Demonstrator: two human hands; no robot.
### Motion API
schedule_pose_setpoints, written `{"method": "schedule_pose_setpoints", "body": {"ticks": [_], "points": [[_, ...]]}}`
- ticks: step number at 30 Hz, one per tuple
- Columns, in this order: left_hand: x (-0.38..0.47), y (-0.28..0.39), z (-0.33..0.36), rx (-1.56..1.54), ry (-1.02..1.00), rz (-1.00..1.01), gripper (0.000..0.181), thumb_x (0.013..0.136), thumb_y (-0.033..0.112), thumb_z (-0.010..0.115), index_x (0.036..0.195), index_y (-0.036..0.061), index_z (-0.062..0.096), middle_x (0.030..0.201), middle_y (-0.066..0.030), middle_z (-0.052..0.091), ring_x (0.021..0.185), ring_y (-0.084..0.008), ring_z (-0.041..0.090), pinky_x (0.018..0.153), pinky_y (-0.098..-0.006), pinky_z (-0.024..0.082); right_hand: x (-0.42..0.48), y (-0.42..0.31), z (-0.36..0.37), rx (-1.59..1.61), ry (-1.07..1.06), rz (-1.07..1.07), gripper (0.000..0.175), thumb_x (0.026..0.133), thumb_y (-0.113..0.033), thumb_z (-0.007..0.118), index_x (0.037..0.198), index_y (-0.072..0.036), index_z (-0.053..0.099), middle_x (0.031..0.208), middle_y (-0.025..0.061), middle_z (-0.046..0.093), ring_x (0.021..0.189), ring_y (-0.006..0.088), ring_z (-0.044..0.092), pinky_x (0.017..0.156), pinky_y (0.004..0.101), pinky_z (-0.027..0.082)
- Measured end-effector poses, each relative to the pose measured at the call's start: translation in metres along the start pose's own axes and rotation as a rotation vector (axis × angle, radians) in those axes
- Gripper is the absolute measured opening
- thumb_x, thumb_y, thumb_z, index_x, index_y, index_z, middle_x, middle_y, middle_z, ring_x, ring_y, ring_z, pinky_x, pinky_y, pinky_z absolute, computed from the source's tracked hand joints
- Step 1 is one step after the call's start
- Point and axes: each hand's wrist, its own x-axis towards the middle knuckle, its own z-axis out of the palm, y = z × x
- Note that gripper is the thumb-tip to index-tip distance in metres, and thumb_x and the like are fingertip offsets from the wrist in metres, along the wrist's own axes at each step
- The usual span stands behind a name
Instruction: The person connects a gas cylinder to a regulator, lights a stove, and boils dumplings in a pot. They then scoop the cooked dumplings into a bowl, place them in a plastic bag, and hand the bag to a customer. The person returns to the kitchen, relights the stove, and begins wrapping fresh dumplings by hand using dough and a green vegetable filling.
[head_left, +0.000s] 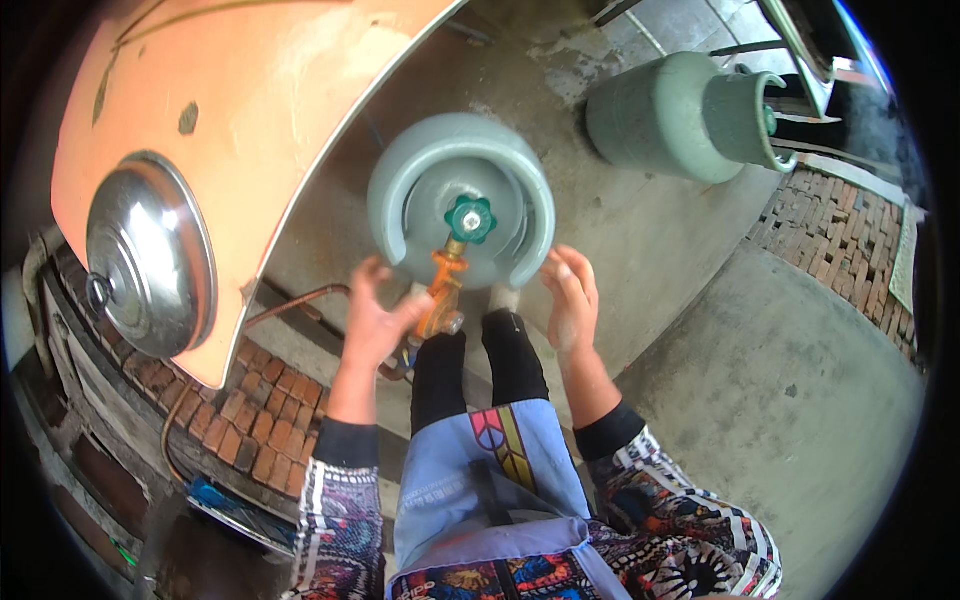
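Directly before me stands a grey-green gas cylinder (480, 131) with a thick curved collar (546, 202). Inside the collar is a green valve handwheel (471, 219), and an orange gas regulator (444, 300) is attached at the valve on the near side. My left hand (381, 319) has its thumb and fingers spread, its thumb close beside the regulator and its fingers near the collar's left end. Slightly blurred, my right hand (571, 296) is beside the collar's right end with loosely curved fingers. Neither hand appears to grip anything; whether the fingertips touch the collar is unclear.
An orange tabletop (247, 112) at the left bears a shiny metal lid (150, 255). A second gas cylinder (645, 112) stands on the concrete floor (765, 390). Bricks (262, 420) lie lower left; more stacked bricks (832, 232) are at the right. A reddish hose (300, 298) runs behind my left hand.
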Motion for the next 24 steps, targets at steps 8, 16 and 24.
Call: {"method": "schedule_pose_setpoints", "body": {"ticks": [8, 16, 24], "points": [[0.067, 0.022, 0.026, -0.414, 0.006, 0.154, 0.05, 0.069, 0.001, 0.057, 0.119, 0.0002, 0.057, 0.091, -0.0037, 0.06, 0.079, -0.0121, 0.055, 0.072, -0.0269, 0.046, 0.029, 0.003, 0.053, -0.207, 0.026, 0.237, 0.027, 0.076, -0.003, 0.067, 0.094, -0.005, 0.048, 0.068, 0.0033, 0.052, 0.057, 0.0127, 0.05, 0.048, 0.0293, 0.041], [0.004, 0.002, -0.023, -0.319, 0.069, 0.092, 0.049, 0.064, -0.012, 0.048, 0.111, -0.0027, 0.058, 0.084, -0.0023, 0.056, 0.068, -0.0129, 0.052, 0.06, -0.0253, 0.043, -0.059, 0.02, 0.044, -0.007, -0.017, 0.462, 0.033, 0.071, 0.009, 0.063, 0.099, -0.004, 0.052, 0.078, 0.0042, 0.051, 0.064, 0.014, 0.052, 0.056, 0.0266, 0.041], [0.03, -0.019, -0.037, 0.049, 0.129, 0.048, 0.048, 0.07, 0.004, 0.065, 0.116, -0.0048, 0.054, 0.091, -0.0172, 0.061, 0.081, -0.0269, 0.06, 0.077, -0.0358, 0.047, -0.031, 0.024, 0.047, -0.313, -0.348, 0.533, 0.045, 0.079, -0.019, 0.073, 0.113, 0.0, 0.05, 0.096, 0.0132, 0.058, 0.089, 0.0227, 0.058, 0.079, 0.0352, 0.047]]}}
